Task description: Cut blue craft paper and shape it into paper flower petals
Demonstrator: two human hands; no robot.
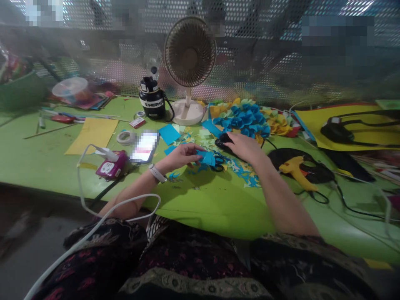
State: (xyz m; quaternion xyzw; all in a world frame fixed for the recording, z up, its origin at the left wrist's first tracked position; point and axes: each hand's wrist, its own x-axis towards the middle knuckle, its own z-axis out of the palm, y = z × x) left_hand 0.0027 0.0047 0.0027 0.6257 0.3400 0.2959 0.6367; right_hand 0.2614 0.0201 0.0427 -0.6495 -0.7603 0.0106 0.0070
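My left hand (184, 156) pinches a small piece of blue paper (206, 158) above the green table (206, 204), and a white watch band (157, 173) circles that wrist. Just below the paper lie black scissor handles (218, 165). My right hand (245, 146) closes over a black object (224, 141) at the edge of a mound of blue paper petals (245, 118). Its fingers hide most of that object, so I cannot tell what it is. Blue and yellow paper scraps (246, 175) litter the table around both hands.
A yellow hot glue gun (295, 168) lies on a black cord coil to the right. A phone (144, 146) and pink device (111, 164) with white cable sit left. Behind stand a desk fan (189, 54) and black bottle (152, 99). A yellow sheet (92, 135) lies left.
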